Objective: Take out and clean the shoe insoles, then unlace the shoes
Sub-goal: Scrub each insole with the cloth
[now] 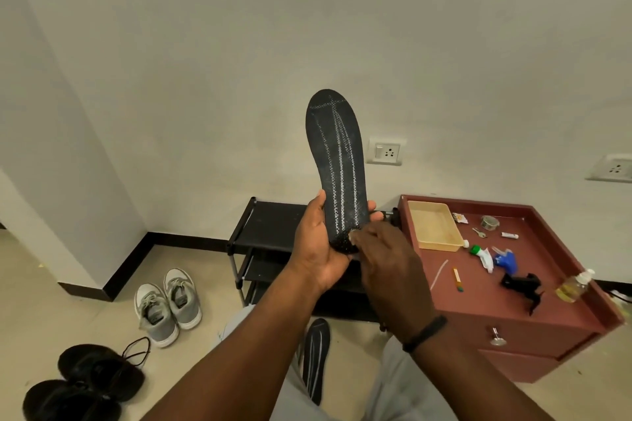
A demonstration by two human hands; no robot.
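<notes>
The left hand grips the insole by its heel, long axis toward 12 o'clock; the right hand fingers pinch something pale (a wipe, perhaps) against the heel.

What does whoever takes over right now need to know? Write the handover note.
Left hand: grips the heel end of a black insole, held upright.
Right hand: rubs a small whitish wipe on that insole's heel.
Second insole lies on the floor between the knees.
Black shoes sit bottom left, a loose lace beside them; grey sneakers remain laced.
Done: both insoles out.
Left: finish cleaning; whether the black shoes are fully unlaced is unclear.
</notes>
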